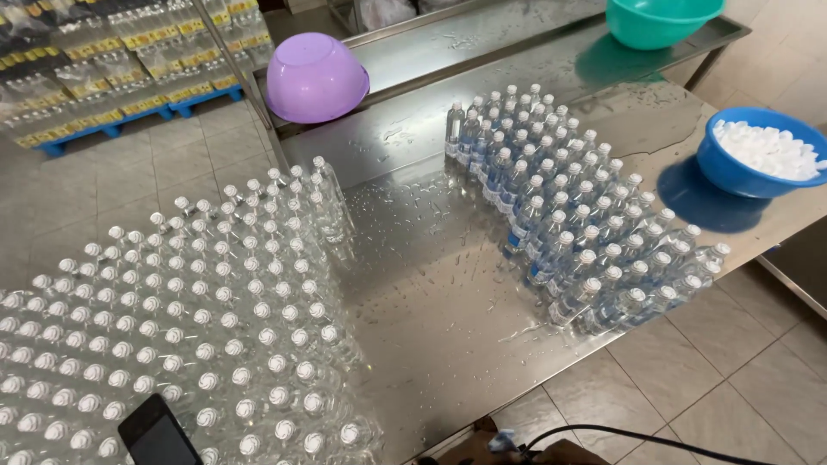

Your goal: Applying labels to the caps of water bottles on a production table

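Note:
Neither of my hands is in view. A wet steel table point(431, 284) fills the picture. On its left stands a large block of clear, capped, unlabelled bottles point(198, 319). On the right stands a second block of capped bottles with blue labels point(568, 215). A blue bowl point(732, 172) full of white caps sits at the table's right end. A dark phone point(159, 435) lies on top of the left bottles near the bottom edge.
An upturned purple bowl point(314, 77) rests on a raised steel shelf at the back, with a teal bowl point(659, 21) further right. Packed bottle cases point(112, 60) sit on blue pallets at the far left. A black cable point(637, 435) runs over the tiled floor.

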